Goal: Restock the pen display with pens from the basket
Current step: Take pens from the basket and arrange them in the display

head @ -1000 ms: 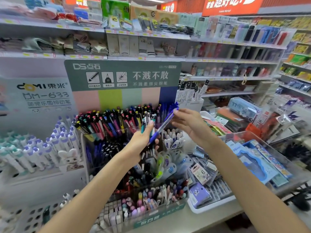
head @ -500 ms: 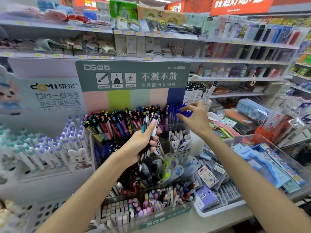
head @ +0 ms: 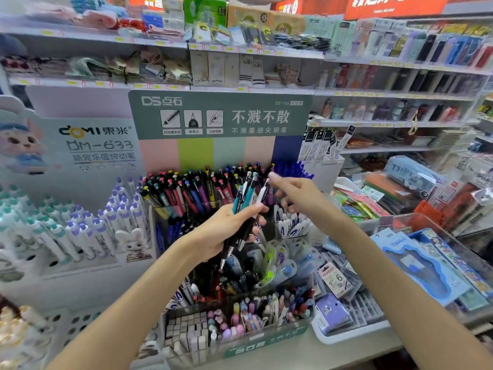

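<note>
My left hand (head: 226, 231) gripped a small bunch of pens (head: 244, 209) in front of the pen display (head: 218, 116), thumb across the barrels and fingers curled behind them. The bunch stood tilted, clicker ends up and to the right, tips pointing down past my palm; two barrels were teal, one white, and the lower parts were dark. My right hand (head: 296, 194) was just beside the tops of those pens, with the forefinger and thumb reaching toward the clicker of the white one. The hand was blurred, so I could not tell whether those fingers had pinched the pen or only touched it; the other fingers were loosely curled below.

Behind both hands, the top tier of the display held a packed row of dark pens (head: 192, 190) with coloured caps, leaning left, and at its right end a cluster of blue pens (head: 292, 169) just beyond my right fingertips. Lower tiers held more pens and, at the front, small pastel erasers (head: 234, 321). To the left stood a white rack of purple-capped pens (head: 88, 228). To the right lay a white tray (head: 346, 335) of packaged refills.
</note>
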Available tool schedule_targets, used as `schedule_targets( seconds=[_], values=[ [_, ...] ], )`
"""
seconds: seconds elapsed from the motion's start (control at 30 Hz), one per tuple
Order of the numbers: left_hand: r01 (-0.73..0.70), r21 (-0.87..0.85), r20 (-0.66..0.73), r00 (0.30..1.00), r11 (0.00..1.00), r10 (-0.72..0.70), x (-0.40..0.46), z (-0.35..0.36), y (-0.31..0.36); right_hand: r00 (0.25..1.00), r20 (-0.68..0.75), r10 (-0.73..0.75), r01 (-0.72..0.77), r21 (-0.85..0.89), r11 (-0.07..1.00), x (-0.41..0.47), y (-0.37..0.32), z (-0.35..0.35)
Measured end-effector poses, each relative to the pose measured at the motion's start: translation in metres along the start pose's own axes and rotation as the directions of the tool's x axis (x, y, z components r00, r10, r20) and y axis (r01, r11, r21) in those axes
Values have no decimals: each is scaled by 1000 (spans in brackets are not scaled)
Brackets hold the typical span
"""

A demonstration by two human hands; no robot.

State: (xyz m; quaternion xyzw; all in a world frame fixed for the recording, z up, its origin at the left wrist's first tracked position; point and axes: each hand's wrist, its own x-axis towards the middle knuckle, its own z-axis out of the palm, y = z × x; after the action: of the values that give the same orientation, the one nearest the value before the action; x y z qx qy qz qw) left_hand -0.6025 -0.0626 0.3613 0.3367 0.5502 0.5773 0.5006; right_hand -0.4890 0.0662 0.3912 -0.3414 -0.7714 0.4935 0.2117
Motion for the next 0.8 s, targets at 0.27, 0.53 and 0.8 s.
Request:
schedule_targets(
  seconds=[0.27, 0.53, 0.8],
  values=[
    [8, -120, -179, 983, 993, -29, -3, -1, -3, 1000, 28, 4, -15, 394, 919, -7, 1, 5],
    [-92, -119, -432, 901, 989, 32, -16, -44, 10, 695, -635, -338, 326, -141, 935, 16, 0, -22],
    [-41, -113, -414, 910, 993, -9, -18, -44, 3, 872, -340, -352, 275, -253, 928, 33, 21, 8]
  ],
)
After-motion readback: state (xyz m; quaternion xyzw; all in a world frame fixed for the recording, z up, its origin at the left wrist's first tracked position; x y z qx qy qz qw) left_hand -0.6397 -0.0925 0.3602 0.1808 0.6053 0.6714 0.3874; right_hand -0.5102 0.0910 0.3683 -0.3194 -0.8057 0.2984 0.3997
